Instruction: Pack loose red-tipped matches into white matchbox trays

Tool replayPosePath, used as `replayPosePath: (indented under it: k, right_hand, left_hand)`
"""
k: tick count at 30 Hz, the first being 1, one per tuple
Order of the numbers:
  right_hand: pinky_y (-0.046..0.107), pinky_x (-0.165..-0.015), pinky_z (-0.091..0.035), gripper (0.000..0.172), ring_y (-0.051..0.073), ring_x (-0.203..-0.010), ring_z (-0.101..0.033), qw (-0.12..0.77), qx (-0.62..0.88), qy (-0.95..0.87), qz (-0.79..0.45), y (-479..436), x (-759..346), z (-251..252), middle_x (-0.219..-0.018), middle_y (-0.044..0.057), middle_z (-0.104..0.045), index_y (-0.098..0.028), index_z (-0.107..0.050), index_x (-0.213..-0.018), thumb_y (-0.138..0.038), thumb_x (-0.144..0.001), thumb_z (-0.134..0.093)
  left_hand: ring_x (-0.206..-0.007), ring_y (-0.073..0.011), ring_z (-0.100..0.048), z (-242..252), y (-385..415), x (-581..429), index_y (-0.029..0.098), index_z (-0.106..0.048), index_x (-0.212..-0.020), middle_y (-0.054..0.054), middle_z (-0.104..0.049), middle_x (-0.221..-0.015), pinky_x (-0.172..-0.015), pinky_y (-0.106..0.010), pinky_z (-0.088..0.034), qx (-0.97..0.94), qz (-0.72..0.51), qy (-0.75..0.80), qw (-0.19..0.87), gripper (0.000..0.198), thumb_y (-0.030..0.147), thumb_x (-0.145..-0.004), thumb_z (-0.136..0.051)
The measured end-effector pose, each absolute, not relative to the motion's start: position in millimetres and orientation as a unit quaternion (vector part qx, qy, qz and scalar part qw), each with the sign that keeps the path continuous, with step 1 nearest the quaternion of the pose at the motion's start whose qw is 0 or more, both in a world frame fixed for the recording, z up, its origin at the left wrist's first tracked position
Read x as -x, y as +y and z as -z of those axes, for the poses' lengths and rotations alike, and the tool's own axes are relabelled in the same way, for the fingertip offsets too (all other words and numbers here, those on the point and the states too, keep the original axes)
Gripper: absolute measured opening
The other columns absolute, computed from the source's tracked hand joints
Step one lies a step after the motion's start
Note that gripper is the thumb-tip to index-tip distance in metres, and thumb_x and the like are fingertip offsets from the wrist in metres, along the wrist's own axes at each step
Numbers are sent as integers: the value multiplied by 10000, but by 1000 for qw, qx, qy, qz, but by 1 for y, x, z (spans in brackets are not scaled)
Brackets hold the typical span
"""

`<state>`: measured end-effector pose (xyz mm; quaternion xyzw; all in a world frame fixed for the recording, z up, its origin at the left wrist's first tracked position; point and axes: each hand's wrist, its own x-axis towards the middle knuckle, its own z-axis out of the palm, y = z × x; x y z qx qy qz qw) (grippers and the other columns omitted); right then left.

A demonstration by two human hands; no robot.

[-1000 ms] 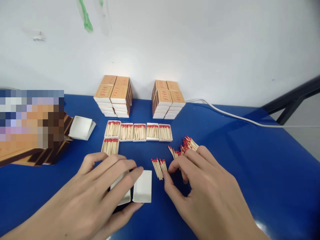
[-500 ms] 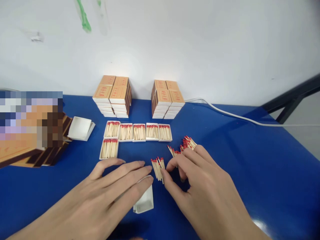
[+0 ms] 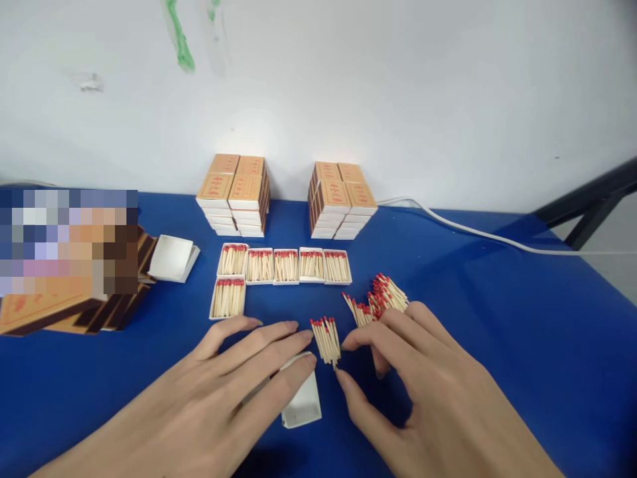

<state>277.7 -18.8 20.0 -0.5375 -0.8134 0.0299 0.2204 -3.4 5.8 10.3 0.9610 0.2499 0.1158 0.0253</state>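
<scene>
My left hand (image 3: 223,392) lies with its fingers stretched out over a small white matchbox tray (image 3: 302,401), partly covering it. Just beyond its fingertips, a small bundle of red-tipped matches (image 3: 326,340) rests on the blue table. My right hand (image 3: 418,378) is at the right side of this bundle, its thumb and index finger apart, the thumb tip close to the lower match ends. Its other fingers curl beside a larger loose pile of matches (image 3: 388,295) and hide part of it.
Filled match trays (image 3: 286,267) form a row, with another filled tray (image 3: 227,298) below its left end. Two stacks of closed matchboxes (image 3: 233,196) stand near the wall. White trays (image 3: 172,257) and more matchboxes (image 3: 127,309) lie left, beside a blurred patch. A white cable (image 3: 462,231) runs right.
The thumb and index finger of my right hand have spread apart beside the small match bundle. My left hand keeps its pose over the tray. The whole view has shifted slightly.
</scene>
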Motion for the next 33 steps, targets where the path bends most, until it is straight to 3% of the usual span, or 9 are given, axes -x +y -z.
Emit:
replayPosePath:
  k: [4,9,12,16,19,25,30,33]
  right_hand:
    - [464,-901,-564,119,275,-943,-658,210,532,-820,-32,-21,-279,-18,-949,48,-710,-263,-673,-1029,-197,-954,-738]
    - [436,-881,-554,102,261,-932,-634,205,529,-823,-36,-21,-277,-16,-943,42,-689,-252,-662,-1029,-156,-1005,-689]
    - [464,-961,-551,94,262,-945,-636,202,527,-825,-35,-20,-278,-15,-957,41,-692,-249,-655,-1021,-162,-1034,-688]
    - [494,-1082,-521,117,254,-964,-649,209,524,-824,-42,-18,-279,-14,-978,35,-699,-248,-651,-1025,-138,-1057,-673]
    - [473,-1043,-534,122,246,-948,-639,208,524,-824,-49,-17,-279,-12,-978,32,-695,-248,-648,-1021,-138,-1073,-660]
    - [469,-1066,-528,128,243,-971,-653,212,523,-823,-57,-18,-277,-10,-988,30,-703,-244,-646,-1013,-138,-1083,-655]
    - [501,-1145,-486,81,237,-961,-676,224,524,-820,-51,-16,-277,-14,-982,18,-719,-251,-666,-1035,-187,-1079,-690]
    - [479,-1086,-512,101,239,-964,-664,230,534,-813,-36,-14,-281,-17,-968,27,-716,-246,-667,-1001,-190,-1083,-686]
  left_hand:
    - [-1508,-289,-668,-15,11,1,199,-593,-1664,-49,-633,-1717,-1267,-439,-501,-961,-145,234,29,647,533,-1115,-659]
    - [-1499,-243,-668,-18,12,-1,179,-685,-1560,-58,-712,-1630,-1335,-374,-379,-954,-184,235,17,572,576,-1160,-586]
    - [-1578,-251,-599,-16,10,0,182,-626,-1625,-58,-639,-1711,-1389,-390,-323,-959,-157,236,22,601,553,-1153,-604]
    - [-1571,-323,-606,-14,11,3,137,-589,-1655,-117,-605,-1736,-1355,-475,-444,-967,-129,221,18,694,528,-1093,-705]
    - [-1555,-336,-621,-14,11,4,145,-596,-1653,-120,-606,-1735,-1342,-485,-473,-966,-132,221,24,716,538,-1071,-736]
    - [-1598,-294,-567,-11,9,6,189,-551,-1702,-65,-584,-1759,-1375,-461,-363,-965,-133,228,3,683,554,-1131,-631]
    - [-1646,-321,-487,-3,3,10,196,-456,-1770,-87,-481,-1830,-1358,-494,-277,-962,-132,240,-6,707,506,-1151,-597]
    - [-1644,-341,-473,-1,1,10,198,-394,-1802,-93,-457,-1843,-1343,-522,-266,-961,-120,248,0,724,507,-1170,-566]
